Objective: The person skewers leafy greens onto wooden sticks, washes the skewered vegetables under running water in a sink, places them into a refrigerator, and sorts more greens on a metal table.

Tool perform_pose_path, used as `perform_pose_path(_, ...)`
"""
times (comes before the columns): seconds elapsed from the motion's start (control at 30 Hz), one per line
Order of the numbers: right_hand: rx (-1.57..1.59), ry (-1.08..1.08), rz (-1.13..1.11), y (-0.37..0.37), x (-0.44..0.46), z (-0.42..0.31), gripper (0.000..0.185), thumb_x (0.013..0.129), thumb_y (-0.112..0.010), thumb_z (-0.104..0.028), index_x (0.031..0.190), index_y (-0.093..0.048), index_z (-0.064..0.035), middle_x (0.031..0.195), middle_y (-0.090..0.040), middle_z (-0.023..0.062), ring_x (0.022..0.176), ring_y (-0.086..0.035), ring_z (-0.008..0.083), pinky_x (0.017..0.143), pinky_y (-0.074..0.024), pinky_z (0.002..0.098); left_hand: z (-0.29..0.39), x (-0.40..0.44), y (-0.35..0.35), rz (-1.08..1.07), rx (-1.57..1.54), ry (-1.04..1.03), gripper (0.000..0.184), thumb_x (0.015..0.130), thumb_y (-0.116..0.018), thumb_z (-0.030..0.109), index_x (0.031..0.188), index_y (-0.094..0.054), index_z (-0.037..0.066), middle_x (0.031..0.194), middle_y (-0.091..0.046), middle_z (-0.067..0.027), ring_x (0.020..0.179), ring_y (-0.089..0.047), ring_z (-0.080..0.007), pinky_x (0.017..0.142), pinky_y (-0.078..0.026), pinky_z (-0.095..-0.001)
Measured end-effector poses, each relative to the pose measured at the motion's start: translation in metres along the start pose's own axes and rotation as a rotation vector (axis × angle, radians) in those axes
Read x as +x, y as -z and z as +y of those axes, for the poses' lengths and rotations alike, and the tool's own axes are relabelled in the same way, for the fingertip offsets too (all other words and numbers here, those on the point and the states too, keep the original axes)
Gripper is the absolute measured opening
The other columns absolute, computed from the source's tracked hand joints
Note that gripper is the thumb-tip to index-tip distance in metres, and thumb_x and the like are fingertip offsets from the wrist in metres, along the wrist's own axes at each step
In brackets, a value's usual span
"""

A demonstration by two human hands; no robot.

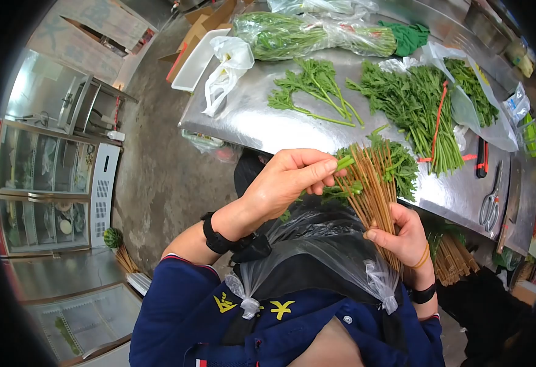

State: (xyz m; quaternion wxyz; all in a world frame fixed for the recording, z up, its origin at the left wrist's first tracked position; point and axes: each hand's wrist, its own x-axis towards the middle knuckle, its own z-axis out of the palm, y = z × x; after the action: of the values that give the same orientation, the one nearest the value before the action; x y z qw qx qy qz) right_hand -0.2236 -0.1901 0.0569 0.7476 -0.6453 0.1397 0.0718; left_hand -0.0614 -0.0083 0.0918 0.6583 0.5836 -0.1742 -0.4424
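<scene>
A bundle of thin brown sticks (375,196) stands fanned out in my right hand (399,235), whose fingers wrap round its lower part. My left hand (298,177) pinches pale green stems (345,163) between thumb and fingers, right beside the upper part of the sticks. Leafy greens (405,168) show behind and around the sticks at the table's near edge. Farther back on the steel table (253,125) lie a few loose leafy stalks (320,92). To their right rests a large bunch of greens (418,101) with a red tie.
Scissors (491,199) and a red-and-black tool (482,158) lie at the table's right. Bagged greens (280,38), a white plastic bag (226,70) and a white tray (199,61) are at the back. More sticks (454,260) sit below right. Glass-door fridges (48,183) stand left.
</scene>
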Motion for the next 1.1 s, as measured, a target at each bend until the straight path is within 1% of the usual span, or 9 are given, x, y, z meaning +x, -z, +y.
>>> perform_pose_path(0.2,-0.010,-0.003,-0.021,0.000,0.000,0.005,0.018,0.069,-0.068,-0.003,0.080,-0.054,-0.0035,0.072,-0.056,-0.0018,0.063,-0.049,0.0034,0.057,-0.0403,0.0178,-0.003,-0.002,0.002,0.015,0.051,-0.037,0.021,0.086,-0.053,0.017,0.094,-0.061,-0.001,0.087,-0.061,-0.0039,0.069,-0.051,-0.0056,0.062,-0.041,-0.0191)
perform_pose_path(0.27,0.039,-0.023,0.002,-0.002,0.000,0.002,0.014,0.070,-0.067,-0.002,0.076,-0.055,-0.0021,0.068,-0.054,-0.0029,0.062,-0.046,0.0029,0.057,-0.0379,0.0182,-0.007,-0.003,0.001,-0.003,0.034,-0.042,0.021,0.086,-0.053,0.017,0.094,-0.062,-0.001,0.084,-0.061,-0.0028,0.069,-0.050,-0.0055,0.061,-0.040,-0.0194)
perform_pose_path(0.4,0.060,-0.020,0.020,-0.006,0.000,0.001,0.014,0.070,-0.067,-0.002,0.076,-0.054,-0.0025,0.069,-0.054,-0.0026,0.063,-0.047,0.0029,0.057,-0.0383,0.0183,-0.010,-0.005,-0.001,0.051,0.061,-0.087,0.022,0.085,-0.055,0.018,0.094,-0.061,-0.002,0.077,-0.057,-0.0008,0.064,-0.048,-0.0059,0.058,-0.041,-0.0202)
perform_pose_path(0.47,0.049,0.011,0.038,-0.005,0.000,0.003,0.015,0.070,-0.067,-0.002,0.077,-0.054,-0.0028,0.070,-0.055,-0.0024,0.064,-0.048,0.0030,0.058,-0.0389,0.0182,-0.011,-0.005,-0.002,0.090,0.247,-0.189,0.021,0.085,-0.055,0.015,0.093,-0.061,-0.003,0.077,-0.055,-0.0024,0.064,-0.049,-0.0068,0.059,-0.041,-0.0209)
perform_pose_path(0.7,0.108,-0.008,0.050,-0.006,0.000,0.006,0.015,0.070,-0.067,-0.002,0.078,-0.055,-0.0027,0.071,-0.056,-0.0018,0.064,-0.049,0.0035,0.058,-0.0397,0.0179,-0.014,-0.007,-0.006,0.096,0.265,-0.237,0.018,0.083,-0.056,0.012,0.092,-0.061,-0.004,0.076,-0.055,-0.0031,0.064,-0.049,-0.0075,0.058,-0.041,-0.0210)
perform_pose_path(0.77,0.119,-0.023,0.051,-0.006,-0.001,0.007,0.015,0.070,-0.067,-0.002,0.079,-0.055,-0.0027,0.072,-0.056,-0.0015,0.065,-0.050,0.0037,0.059,-0.0401,0.0179,-0.015,-0.008,-0.007,0.071,0.318,-0.264,0.017,0.084,-0.055,0.009,0.094,-0.062,-0.003,0.081,-0.056,-0.0055,0.068,-0.051,-0.0090,0.061,-0.042,-0.0214)
perform_pose_path(0.9,0.143,-0.024,0.050,-0.007,-0.001,0.005,0.015,0.070,-0.067,-0.002,0.079,-0.055,-0.0029,0.071,-0.056,-0.0018,0.064,-0.050,0.0035,0.059,-0.0401,0.0179,-0.015,-0.009,-0.009,0.003,0.285,-0.241,0.015,0.083,-0.056,0.009,0.087,-0.062,-0.004,0.081,-0.057,-0.0063,0.069,-0.052,-0.0091,0.062,-0.043,-0.0214)
perform_pose_path(0.97,0.113,-0.027,0.042,-0.006,0.000,0.005,0.016,0.070,-0.067,-0.002,0.079,-0.055,-0.0029,0.071,-0.055,-0.0020,0.064,-0.049,0.0034,0.059,-0.0401,0.0178,-0.014,-0.009,-0.011,-0.024,0.240,-0.128,0.014,0.082,-0.057,0.008,0.081,-0.062,-0.005,0.082,-0.058,-0.0072,0.069,-0.052,-0.0091,0.063,-0.043,-0.0214)
perform_pose_path(1.1,0.101,-0.026,0.053,-0.006,0.000,0.004,0.016,0.070,-0.067,-0.002,0.079,-0.055,-0.0029,0.071,-0.055,-0.0020,0.065,-0.049,0.0034,0.059,-0.0399,0.0177,-0.016,-0.008,-0.012,-0.036,0.232,-0.143,0.013,0.082,-0.058,0.009,0.084,-0.062,-0.004,0.083,-0.058,-0.0070,0.071,-0.053,-0.0091,0.064,-0.044,-0.0214)
